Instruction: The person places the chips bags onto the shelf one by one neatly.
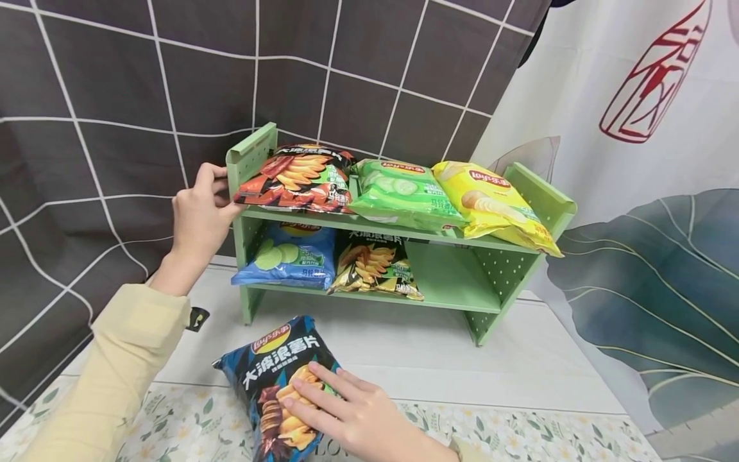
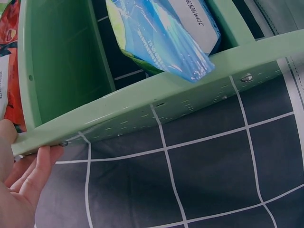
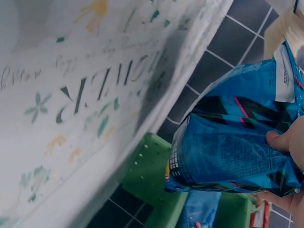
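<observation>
My left hand (image 1: 202,218) grips the left side panel of a green two-tier shelf (image 1: 456,269). In the left wrist view, that hand (image 2: 23,183) has fingers on the outer face of the perforated panel (image 2: 128,100). A dark blue bag of chips (image 1: 265,369) is held in my right hand (image 1: 352,410), in front of the shelf at its left. The right wrist view has the bag's blue back (image 3: 228,147), the thumb (image 3: 280,141) pressing on it. On the lower tier lie a blue chip bag (image 1: 291,256) and a black-and-gold chip bag (image 1: 372,263).
On the upper tier lie a red chip bag (image 1: 303,179), a green one (image 1: 404,192) and a yellow one (image 1: 496,202). A dark checked curtain (image 1: 202,83) hangs behind. The shelf stands on a white surface (image 1: 416,359) with a floral print at its front.
</observation>
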The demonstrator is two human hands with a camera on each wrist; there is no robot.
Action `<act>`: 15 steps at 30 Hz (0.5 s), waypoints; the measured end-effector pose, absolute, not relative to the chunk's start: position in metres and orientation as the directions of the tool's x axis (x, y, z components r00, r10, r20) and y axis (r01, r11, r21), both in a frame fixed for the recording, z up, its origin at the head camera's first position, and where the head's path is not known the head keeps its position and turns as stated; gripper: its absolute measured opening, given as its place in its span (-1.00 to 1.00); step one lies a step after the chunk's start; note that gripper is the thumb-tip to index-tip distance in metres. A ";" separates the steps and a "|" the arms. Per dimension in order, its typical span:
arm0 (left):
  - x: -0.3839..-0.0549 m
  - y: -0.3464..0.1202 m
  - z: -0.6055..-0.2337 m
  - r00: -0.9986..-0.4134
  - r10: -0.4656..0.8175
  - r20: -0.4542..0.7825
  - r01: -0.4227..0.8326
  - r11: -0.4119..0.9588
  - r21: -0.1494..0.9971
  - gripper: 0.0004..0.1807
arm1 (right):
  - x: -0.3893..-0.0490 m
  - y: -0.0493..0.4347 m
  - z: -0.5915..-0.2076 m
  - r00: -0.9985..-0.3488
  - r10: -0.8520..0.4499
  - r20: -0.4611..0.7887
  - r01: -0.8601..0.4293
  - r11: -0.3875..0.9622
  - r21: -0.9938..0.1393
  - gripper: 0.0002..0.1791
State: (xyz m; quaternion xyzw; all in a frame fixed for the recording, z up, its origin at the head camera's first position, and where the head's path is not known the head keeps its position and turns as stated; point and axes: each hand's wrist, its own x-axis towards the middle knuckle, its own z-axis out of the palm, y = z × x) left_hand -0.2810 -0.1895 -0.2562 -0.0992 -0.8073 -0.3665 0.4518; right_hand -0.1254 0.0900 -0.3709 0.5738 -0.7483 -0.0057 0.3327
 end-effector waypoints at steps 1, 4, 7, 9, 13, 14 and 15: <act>-0.281 -0.189 -0.256 -0.572 -0.171 0.802 0.491 0.712 0.502 -0.55 | -0.125 0.092 -0.370 -0.110 -0.855 0.507 -0.849 0.346 0.399 -0.54; -0.282 -0.189 -0.257 -0.574 -0.171 0.800 0.489 0.713 0.503 -0.55 | -0.123 0.099 -0.368 -0.090 -0.835 0.543 -0.834 0.361 0.417 -0.53; -0.282 -0.189 -0.257 -0.580 -0.172 0.796 0.486 0.711 0.507 -0.54 | -0.120 0.109 -0.367 -0.110 -0.827 0.551 -0.837 0.376 0.398 -0.41; -0.281 -0.189 -0.257 -0.582 -0.173 0.795 0.485 0.711 0.510 -0.54 | -0.119 0.114 -0.365 -0.102 -0.820 0.563 -0.829 0.383 0.407 -0.34; -0.281 -0.190 -0.256 -0.584 -0.173 0.793 0.483 0.712 0.510 -0.54 | -0.116 0.119 -0.358 -0.065 -0.792 0.607 -0.825 0.385 0.414 -0.42; -0.281 -0.190 -0.256 -0.584 -0.173 0.793 0.482 0.712 0.510 -0.54 | -0.116 0.120 -0.356 -0.043 -0.781 0.623 -0.820 0.384 0.424 -0.43; -0.280 -0.190 -0.256 -0.583 -0.173 0.794 0.482 0.713 0.510 -0.54 | -0.116 0.121 -0.353 -0.036 -0.771 0.635 -0.826 0.381 0.416 -0.46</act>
